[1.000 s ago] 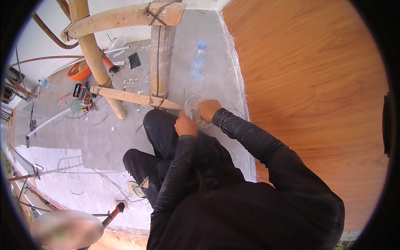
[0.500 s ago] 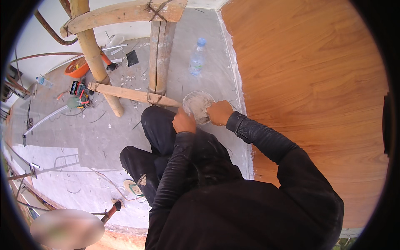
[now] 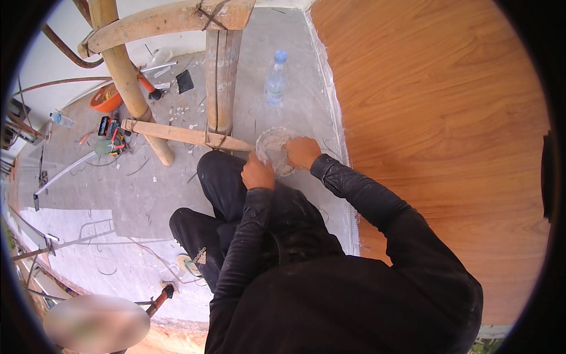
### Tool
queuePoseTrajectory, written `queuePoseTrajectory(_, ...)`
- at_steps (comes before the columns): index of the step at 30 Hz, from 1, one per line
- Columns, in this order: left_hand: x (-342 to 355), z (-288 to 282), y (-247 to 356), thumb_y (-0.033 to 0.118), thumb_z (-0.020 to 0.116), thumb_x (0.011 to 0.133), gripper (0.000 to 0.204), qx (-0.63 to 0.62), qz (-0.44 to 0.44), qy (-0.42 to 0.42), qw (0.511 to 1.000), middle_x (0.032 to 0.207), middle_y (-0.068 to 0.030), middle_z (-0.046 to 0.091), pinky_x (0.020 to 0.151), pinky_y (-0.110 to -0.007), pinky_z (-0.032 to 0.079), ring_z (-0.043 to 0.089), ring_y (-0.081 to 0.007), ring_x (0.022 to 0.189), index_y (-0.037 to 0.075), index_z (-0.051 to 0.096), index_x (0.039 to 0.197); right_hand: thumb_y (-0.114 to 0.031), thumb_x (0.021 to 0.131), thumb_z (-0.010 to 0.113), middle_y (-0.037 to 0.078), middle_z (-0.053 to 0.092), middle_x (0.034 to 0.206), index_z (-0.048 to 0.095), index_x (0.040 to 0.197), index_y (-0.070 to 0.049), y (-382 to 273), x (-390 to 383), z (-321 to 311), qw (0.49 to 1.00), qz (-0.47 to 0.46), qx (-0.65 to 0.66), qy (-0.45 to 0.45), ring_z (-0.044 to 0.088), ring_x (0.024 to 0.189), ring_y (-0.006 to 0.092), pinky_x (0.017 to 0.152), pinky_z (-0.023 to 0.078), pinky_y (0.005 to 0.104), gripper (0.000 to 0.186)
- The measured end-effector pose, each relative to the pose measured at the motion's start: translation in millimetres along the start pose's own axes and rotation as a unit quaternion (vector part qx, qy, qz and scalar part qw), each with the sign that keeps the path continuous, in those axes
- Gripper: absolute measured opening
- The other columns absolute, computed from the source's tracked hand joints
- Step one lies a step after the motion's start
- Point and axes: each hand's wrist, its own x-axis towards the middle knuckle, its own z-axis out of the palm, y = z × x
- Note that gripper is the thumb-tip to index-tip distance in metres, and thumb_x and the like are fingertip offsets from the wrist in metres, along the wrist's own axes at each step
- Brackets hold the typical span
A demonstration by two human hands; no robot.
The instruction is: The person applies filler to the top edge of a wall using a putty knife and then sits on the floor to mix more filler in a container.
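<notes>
A small round tub point(image 3: 260, 139) of greyish-white paste point(image 3: 273, 143) stands in front of my knees, its rim smeared. My left hand point(image 3: 257, 173) is closed on the near left side of its rim. At the right of the tub my right hand point(image 3: 303, 153) is closed in a fist, knuckles up, over the paste. Whatever it grips is hidden under the fingers. Both arms are in dark sleeves.
A wooden ladder-like frame with a bamboo post point(image 3: 124, 65) and a pointed crossbar point(image 3: 177, 133) reaches close to the tub. A water bottle point(image 3: 275, 78) stands beyond. Wood-grain panelling point(image 3: 436, 130) borders the right. Tools point(image 3: 112, 137) and an orange bowl point(image 3: 105, 99) lie left.
My right hand has moved a little left and up, further over the tub. My left hand keeps its hold on the rim. The whole view has shifted slightly.
</notes>
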Motion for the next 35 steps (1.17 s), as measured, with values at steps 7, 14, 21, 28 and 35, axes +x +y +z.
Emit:
queuePoseTrajectory(7, 2, 6, -3, 0.019, 0.069, 0.077, 0.030, 0.019, -0.003, 0.011, 1.000, 0.083, -0.0266, 0.066, 0.071, -0.053, 0.052, 0.064, -0.0461, 0.080, 0.000, 0.058, 0.097, -0.017, 0.072, 0.064, 0.017, 0.070, 0.080, 0.072, 0.077, -0.010, 2, -2, 13, 0.984, -0.142, -0.107, -0.006, 0.069, 0.075, 0.0336, 0.064, 0.052, 0.0458, 0.012)
queuePoseTrajectory(14, -5, 0, -3, 0.019, 0.070, 0.077, 0.031, -0.022, 0.025, 0.026, 0.999, 0.083, -0.0250, 0.066, 0.071, -0.052, 0.051, 0.064, -0.0450, 0.079, 0.000, 0.058, 0.098, -0.017, 0.075, 0.061, 0.014, 0.071, 0.084, 0.073, 0.080, -0.011, -1, 0, -25, 0.986, -0.091, -0.140, -0.024, 0.070, 0.080, 0.0307, 0.067, 0.052, 0.0442, 0.014)
queuePoseTrajectory(21, -7, 2, -9, 0.020, 0.072, 0.076, 0.034, -0.021, 0.033, 0.044, 0.998, 0.082, -0.0241, 0.066, 0.070, -0.052, 0.051, 0.064, -0.0445, 0.079, 0.000, 0.058, 0.100, -0.017, 0.076, 0.061, 0.014, 0.071, 0.086, 0.073, 0.080, -0.011, -14, 16, 3, 0.981, -0.132, -0.143, -0.008, 0.069, 0.080, 0.0308, 0.066, 0.052, 0.0448, 0.014)
queuePoseTrajectory(28, -4, -1, 5, 0.020, 0.071, 0.077, 0.034, 0.001, -0.020, -0.003, 1.000, 0.085, -0.0249, 0.067, 0.072, -0.051, 0.052, 0.065, -0.0443, 0.081, 0.000, 0.061, 0.101, -0.014, 0.074, 0.061, 0.017, 0.068, 0.077, 0.071, 0.077, -0.008, -12, -17, 50, 0.996, -0.059, -0.025, 0.058, 0.068, 0.078, 0.0353, 0.065, 0.053, 0.0476, 0.012)
queuePoseTrajectory(35, -1, 0, -8, 0.022, 0.071, 0.076, 0.036, -0.003, 0.006, 0.015, 1.000, 0.085, -0.0252, 0.067, 0.073, -0.051, 0.052, 0.065, -0.0449, 0.081, 0.000, 0.061, 0.103, -0.022, 0.075, 0.065, 0.021, 0.070, 0.093, 0.072, 0.090, -0.007, -1, 8, 25, 0.993, 0.082, 0.079, 0.005, 0.068, 0.090, 0.0382, 0.077, 0.054, 0.0476, 0.022)
